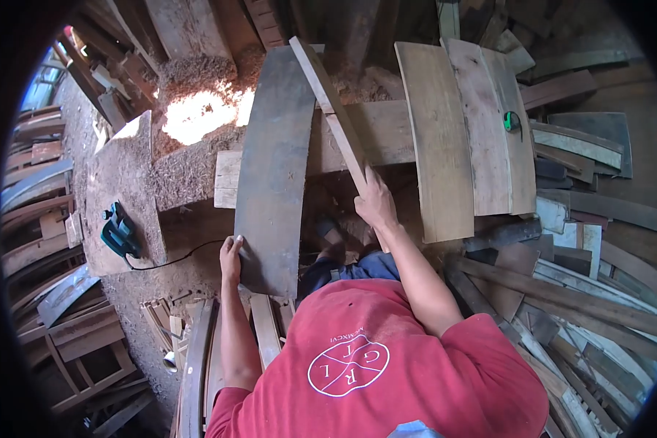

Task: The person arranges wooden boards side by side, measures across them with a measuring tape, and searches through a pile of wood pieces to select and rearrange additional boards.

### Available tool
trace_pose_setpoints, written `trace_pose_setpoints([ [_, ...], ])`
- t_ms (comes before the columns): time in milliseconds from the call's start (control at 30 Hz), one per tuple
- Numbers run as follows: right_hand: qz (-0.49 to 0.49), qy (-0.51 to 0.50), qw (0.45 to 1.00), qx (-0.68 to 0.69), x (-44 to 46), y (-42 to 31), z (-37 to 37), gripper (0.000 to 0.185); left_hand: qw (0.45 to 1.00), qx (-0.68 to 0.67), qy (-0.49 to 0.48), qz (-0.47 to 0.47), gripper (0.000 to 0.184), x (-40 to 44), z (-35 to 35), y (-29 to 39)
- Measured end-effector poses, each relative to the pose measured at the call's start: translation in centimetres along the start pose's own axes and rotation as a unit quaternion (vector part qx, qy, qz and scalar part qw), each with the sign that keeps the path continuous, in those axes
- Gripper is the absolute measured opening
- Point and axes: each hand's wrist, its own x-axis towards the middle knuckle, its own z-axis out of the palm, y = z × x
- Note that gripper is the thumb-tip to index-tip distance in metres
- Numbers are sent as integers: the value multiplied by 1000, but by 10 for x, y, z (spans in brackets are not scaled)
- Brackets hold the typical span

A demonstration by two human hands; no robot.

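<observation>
My left hand (231,259) grips the left edge of a wide dark wooden board (274,168) near its close end; fingers under the edge are partly hidden. The board lies lengthwise away from me across a wooden beam (376,131). My right hand (377,201) is closed around the near end of a narrower pale board (336,117). This one is turned up on its edge and slants to the far left, its far end by the dark board's right edge.
Right of my hands, light planks (438,146) lie side by side, with a green tape measure (512,122) on them. A teal corded power tool (118,232) rests at left. Wood shavings (190,164) cover the surface beyond; stacked timber (569,299) lines both sides.
</observation>
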Motion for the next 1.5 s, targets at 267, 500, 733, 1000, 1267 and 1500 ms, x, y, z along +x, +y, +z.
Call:
trace_pose_setpoints([
  [267, 46, -9, 996, -80, 22, 7, -29, 65, 952, 262, 119, 106, 52, -12, 31, 23],
  [500, 76, 21, 997, -3, 3, 26, -50, 62, 925, 343, 153, 64, 72, -8, 44, 3],
  [733, 64, 40, 993, 86, 4, 50, -63, 80, 930, 318, 172, 70, 77, -12, 62, -1],
  [1000, 56, 109, 991, -57, 2, 56, -61, 58, 830, 419, 203, 308, 66, -41, 169, 90],
  [1267, 194, 213, 936, -202, -68, 139, -133, 65, 839, 398, 5, 372, 69, 32, 353, 129],
  [1500, 315, 222, 903, -192, -142, 194, -181, 73, 854, 360, 69, 369, 60, 41, 422, 130],
])
